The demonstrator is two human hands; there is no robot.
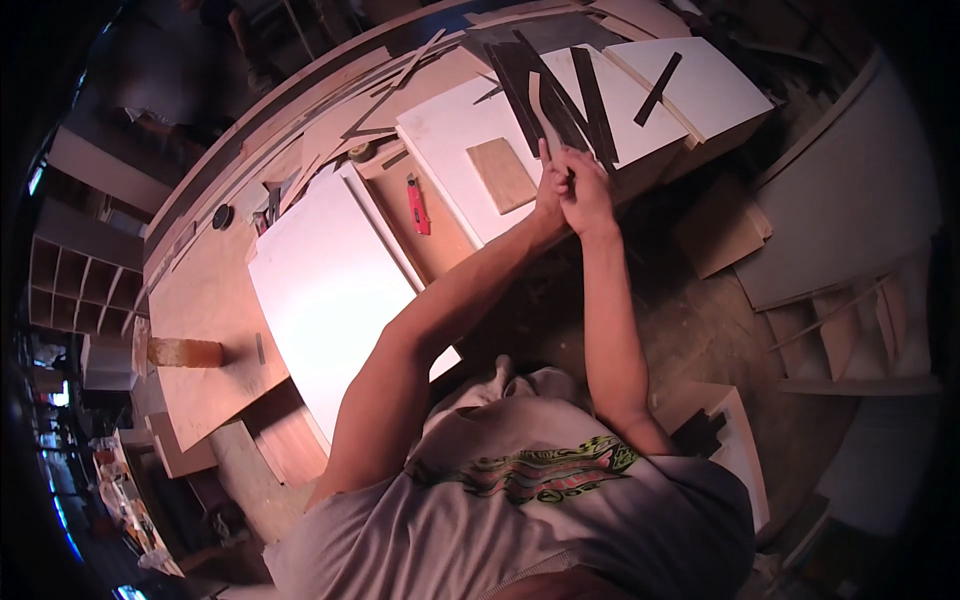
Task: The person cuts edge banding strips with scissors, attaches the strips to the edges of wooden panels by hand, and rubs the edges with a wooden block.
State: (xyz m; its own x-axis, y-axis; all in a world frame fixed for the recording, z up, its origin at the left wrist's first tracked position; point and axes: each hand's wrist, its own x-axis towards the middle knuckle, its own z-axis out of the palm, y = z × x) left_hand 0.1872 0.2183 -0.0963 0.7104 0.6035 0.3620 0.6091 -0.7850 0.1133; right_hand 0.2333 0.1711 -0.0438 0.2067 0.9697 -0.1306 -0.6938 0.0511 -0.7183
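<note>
Two bare arms are extended over a printed shirt (540,470), and the hands are brought together near the edge of the white panels. The lower end of a pale strip (539,108) is held in the right hand (588,180), whose grip is narrow, with the fingers curled. The left hand (549,185) is pressed close beside it and is partly covered; how far its grip is closed cannot be told. The strip is pointed away from the body, above several dark strips (594,105) that are laid across a white panel (630,90). To the left, a small wooden board (501,176) is placed on another white panel (440,130). Beyond that panel's left edge, a red utility knife (418,206) is laid on a brown surface. Farther left, an amber jar (186,352) is seen on a plywood sheet (205,300). Thin offcuts (405,75) are scattered toward the far side of the table (300,125).
</note>
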